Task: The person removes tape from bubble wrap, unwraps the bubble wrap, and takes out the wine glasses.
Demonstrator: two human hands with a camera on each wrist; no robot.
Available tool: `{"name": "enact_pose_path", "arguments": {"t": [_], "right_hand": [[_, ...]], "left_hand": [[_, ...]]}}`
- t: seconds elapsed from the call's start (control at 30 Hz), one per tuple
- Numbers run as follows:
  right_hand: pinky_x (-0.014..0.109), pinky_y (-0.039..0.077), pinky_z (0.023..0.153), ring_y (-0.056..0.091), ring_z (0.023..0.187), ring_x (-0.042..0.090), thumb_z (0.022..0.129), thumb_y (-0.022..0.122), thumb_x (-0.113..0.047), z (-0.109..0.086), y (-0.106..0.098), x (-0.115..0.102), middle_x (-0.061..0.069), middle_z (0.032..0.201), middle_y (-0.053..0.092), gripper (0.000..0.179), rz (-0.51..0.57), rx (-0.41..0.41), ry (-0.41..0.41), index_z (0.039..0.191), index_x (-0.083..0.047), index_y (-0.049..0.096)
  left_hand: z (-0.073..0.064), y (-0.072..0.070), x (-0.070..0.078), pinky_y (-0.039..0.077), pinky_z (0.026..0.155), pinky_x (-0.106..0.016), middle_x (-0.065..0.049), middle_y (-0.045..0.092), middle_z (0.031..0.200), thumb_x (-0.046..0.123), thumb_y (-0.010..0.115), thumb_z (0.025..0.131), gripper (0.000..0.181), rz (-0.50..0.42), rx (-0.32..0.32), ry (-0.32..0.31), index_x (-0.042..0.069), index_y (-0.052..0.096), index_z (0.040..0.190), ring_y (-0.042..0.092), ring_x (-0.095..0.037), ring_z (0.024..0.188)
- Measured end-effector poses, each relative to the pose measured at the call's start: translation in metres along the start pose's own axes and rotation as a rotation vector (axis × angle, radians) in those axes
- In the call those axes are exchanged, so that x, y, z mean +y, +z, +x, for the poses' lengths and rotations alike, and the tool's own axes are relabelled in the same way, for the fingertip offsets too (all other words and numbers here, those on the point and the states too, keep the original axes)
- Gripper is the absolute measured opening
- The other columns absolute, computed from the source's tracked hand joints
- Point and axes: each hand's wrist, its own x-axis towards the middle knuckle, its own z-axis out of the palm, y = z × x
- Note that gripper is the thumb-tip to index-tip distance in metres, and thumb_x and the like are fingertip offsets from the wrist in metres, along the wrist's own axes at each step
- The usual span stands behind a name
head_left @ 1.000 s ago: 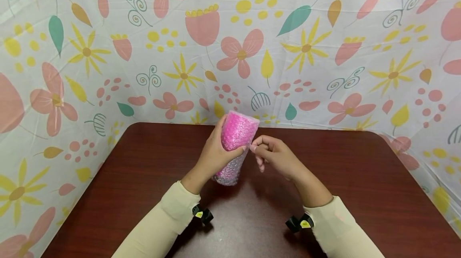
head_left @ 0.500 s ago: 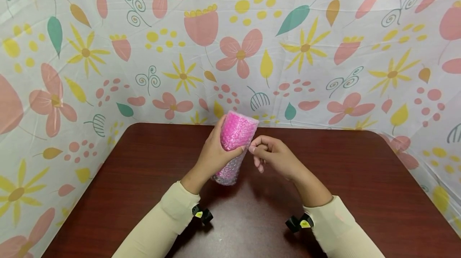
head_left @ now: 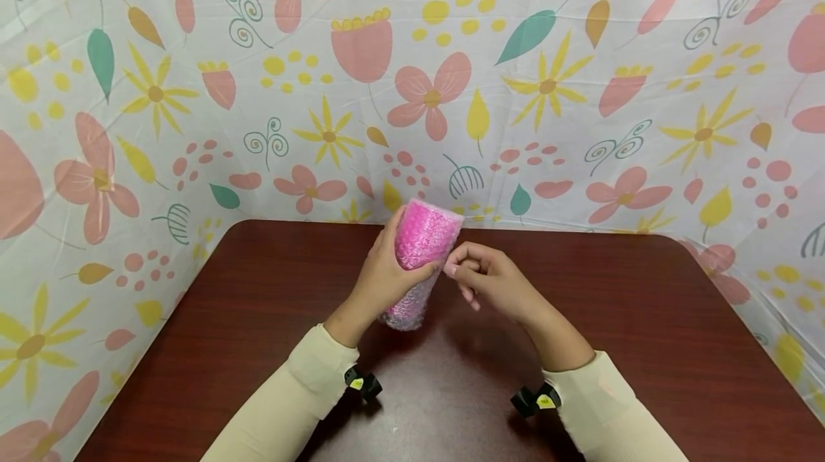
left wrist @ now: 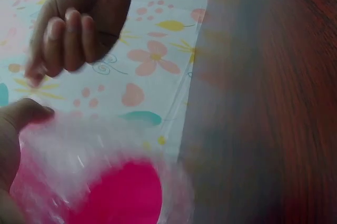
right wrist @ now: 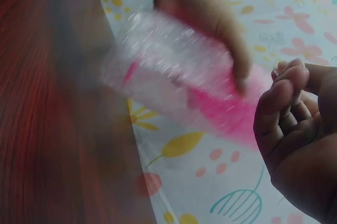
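Observation:
A bright pink cylindrical object wrapped in clear bubble wrap point(head_left: 428, 234) is held tilted above the table in the head view. My left hand point(head_left: 385, 268) grips it from the left, thumb across its front. In the left wrist view, a round pink end point(left wrist: 126, 192) shows through the wrap. My right hand point(head_left: 490, 277) is at the bundle's right edge, fingers curled, thumb and forefinger tips together. In the right wrist view, that hand point(right wrist: 300, 145) is beside the blurred bundle point(right wrist: 174, 71). Whether its fingertips pinch a bit of wrap cannot be seen.
A dark reddish-brown table point(head_left: 271, 276) lies beneath both hands. Behind it and along the sides hangs a white cloth point(head_left: 567, 132) with flowers and leaves. Black wrist cameras sit at the left cuff point(head_left: 363, 384) and right cuff point(head_left: 536, 400).
Both hands and the wrapped bundle stay almost in place. The right fingertips shift only slightly beside the bundle's edge.

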Motion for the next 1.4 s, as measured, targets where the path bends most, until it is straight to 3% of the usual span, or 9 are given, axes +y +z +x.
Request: {"name": "enact_pose_path", "arguments": {"t": [0.27, 0.43, 0.8, 1.07, 1.4], "right_hand": [[0.04, 0.056, 0.053, 0.063, 0.057, 0.018, 0.104, 0.055, -0.015, 0.0001, 0.001, -0.0051, 0.01, 0.076, 0.064, 0.016, -0.018, 0.026, 0.063, 0.108, 0.001, 0.057], [0.038, 0.059, 0.057, 0.068, 0.061, 0.02, 0.103, 0.054, -0.012, 0.0007, 0.0014, -0.0054, 0.017, 0.08, 0.067, 0.016, -0.026, 0.031, 0.097, 0.107, 0.003, 0.056], [0.037, 0.061, 0.063, 0.074, 0.074, 0.021, 0.105, 0.051, -0.012, 0.0009, 0.0022, -0.0051, 0.021, 0.095, 0.072, 0.02, -0.024, 0.042, 0.08, 0.114, 0.005, 0.055], [0.041, 0.062, 0.066, 0.075, 0.081, 0.021, 0.105, 0.053, -0.011, 0.0019, 0.003, -0.0041, 0.032, 0.109, 0.069, 0.021, 0.008, 0.04, 0.033, 0.12, 0.005, 0.052], [0.042, 0.06, 0.059, 0.069, 0.066, 0.02, 0.104, 0.054, -0.011, 0.002, 0.0053, -0.0023, 0.015, 0.085, 0.063, 0.018, 0.008, 0.092, 0.002, 0.118, 0.001, 0.056]], "left_hand": [[0.0006, -0.001, 0.0005, 0.051, 0.103, -0.051, -0.005, 0.043, 0.152, 0.038, 0.084, 0.08, 0.105, 0.014, 0.014, -0.015, 0.043, 0.015, 0.159, 0.055, -0.027, 0.127], [0.0003, -0.0002, 0.0006, 0.051, 0.102, -0.051, -0.007, 0.045, 0.15, 0.037, 0.084, 0.079, 0.106, 0.02, 0.013, -0.017, 0.043, 0.015, 0.159, 0.056, -0.027, 0.126], [-0.0007, -0.0002, 0.0033, 0.051, 0.102, -0.05, -0.005, 0.045, 0.151, 0.037, 0.085, 0.078, 0.107, 0.028, 0.012, 0.004, 0.047, 0.014, 0.158, 0.056, -0.026, 0.125], [-0.0013, -0.0009, 0.0038, 0.051, 0.103, -0.05, -0.006, 0.046, 0.15, 0.034, 0.085, 0.079, 0.106, 0.037, 0.014, 0.013, 0.041, 0.017, 0.159, 0.056, -0.026, 0.125], [-0.0009, -0.0012, 0.0036, 0.051, 0.101, -0.049, -0.005, 0.046, 0.15, 0.038, 0.085, 0.079, 0.107, 0.03, 0.013, 0.006, 0.047, 0.013, 0.158, 0.056, -0.025, 0.124]]}}
